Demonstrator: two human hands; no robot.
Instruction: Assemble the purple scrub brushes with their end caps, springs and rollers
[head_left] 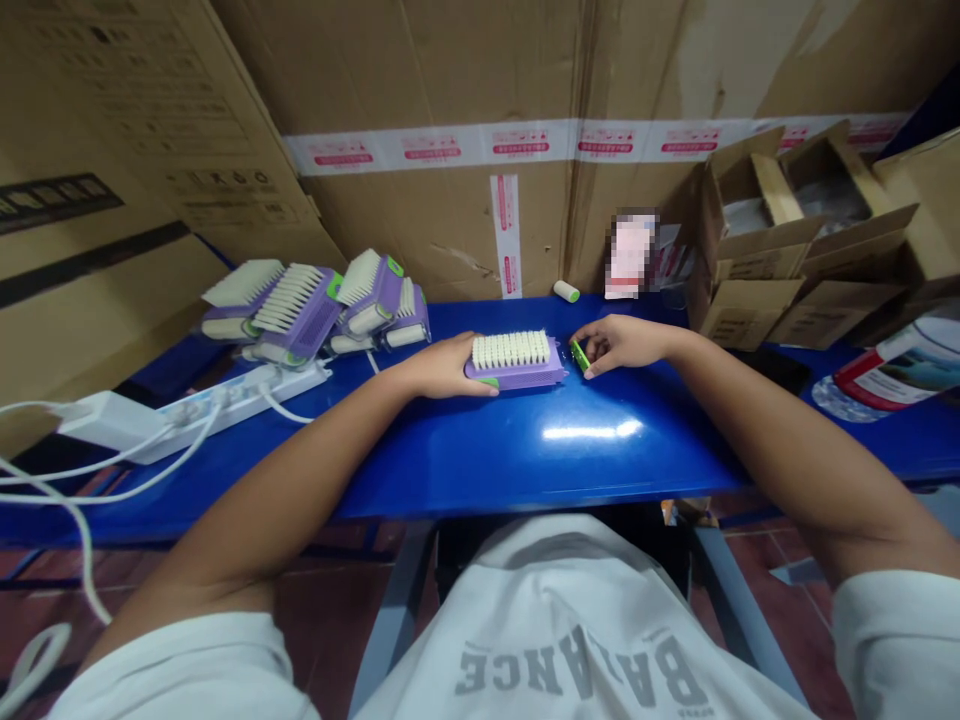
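My left hand [442,365] is closed over the end of a purple scrubbing brush [517,378] with white bristles, which lies flat, bristles up, on the blue table [465,460]. My right hand [622,345] is pinched narrow on a small green piece [579,355], just beside the brush's other end. Off to my left, more purple brushes [315,300] lie heaped beside a white power strip [240,405], and a small white-and-green cylinder [566,291] lies towards the table's back edge.
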